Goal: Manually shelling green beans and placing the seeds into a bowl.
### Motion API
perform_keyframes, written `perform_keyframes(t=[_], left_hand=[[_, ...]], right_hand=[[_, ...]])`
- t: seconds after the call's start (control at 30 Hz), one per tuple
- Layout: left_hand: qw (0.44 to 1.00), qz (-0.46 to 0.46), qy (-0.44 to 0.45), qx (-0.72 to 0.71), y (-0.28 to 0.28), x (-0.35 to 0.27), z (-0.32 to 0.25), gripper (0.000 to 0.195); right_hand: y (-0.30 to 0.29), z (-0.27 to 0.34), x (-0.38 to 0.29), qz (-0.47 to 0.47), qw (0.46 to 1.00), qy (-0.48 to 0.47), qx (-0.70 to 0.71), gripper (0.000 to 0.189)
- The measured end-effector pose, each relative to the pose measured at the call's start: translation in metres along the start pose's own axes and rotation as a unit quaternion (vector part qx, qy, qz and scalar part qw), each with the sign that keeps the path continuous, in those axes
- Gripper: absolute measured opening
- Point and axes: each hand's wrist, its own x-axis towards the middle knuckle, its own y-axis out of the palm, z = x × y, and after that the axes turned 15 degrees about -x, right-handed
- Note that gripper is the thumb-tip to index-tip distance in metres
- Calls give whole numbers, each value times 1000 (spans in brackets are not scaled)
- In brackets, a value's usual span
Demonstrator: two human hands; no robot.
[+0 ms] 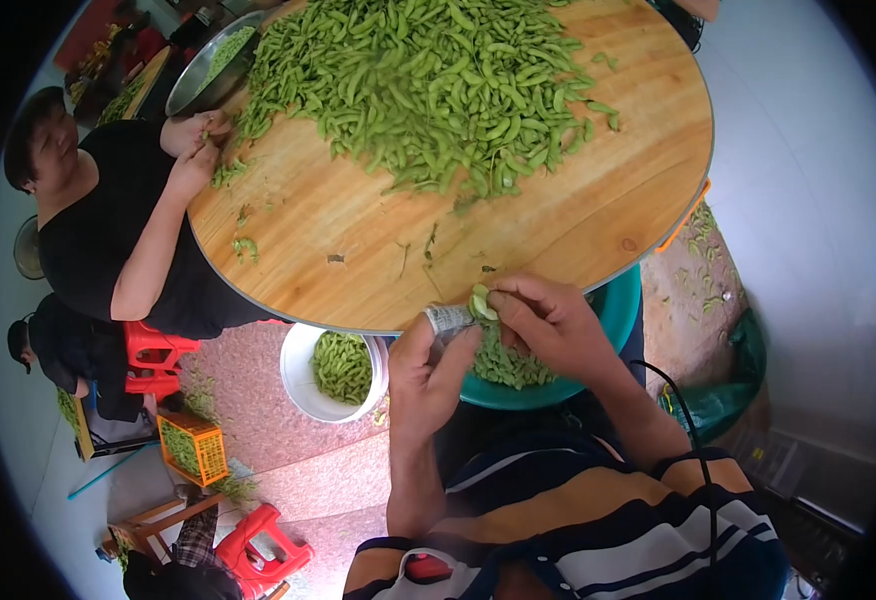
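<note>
A green soybean pod [480, 302], with a pale side showing, is pinched between my two hands at the near edge of the round wooden table [318, 225]. My left hand [429, 375] steadies it from the left; printed wrapping [449, 319] covers one of its fingers. From the right, my right hand [558, 326] grips the pod with thumb and fingers. Below them is a green plastic basin [629, 307] on my lap, holding shelled green beans [509, 367]. A large heap of soybean pods [423, 97] covers the table's far part.
A co-worker [122, 217] handles pods at the table's left, beside a metal bowl [182, 90]. A white bucket [295, 375] of pods stands on the floor. Farther left are an orange crate [212, 457], a red stool [265, 547] and other people. A green sack [738, 390] lies right.
</note>
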Motion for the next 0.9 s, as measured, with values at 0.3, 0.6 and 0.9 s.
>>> perform_keyframes(t=[0.3, 0.6, 0.9], left_hand=[[997, -13, -22, 72, -12, -12, 11, 11], [995, 56, -74, 21, -16, -20, 5, 18], [986, 48, -128, -94, -25, -28, 11, 19]], right_hand=[[4, 7, -25, -112, 967, -141, -181, 26], [2, -7, -23, 63, 998, 18, 14, 21], [-6, -23, -21, 146, 985, 70, 57, 18]])
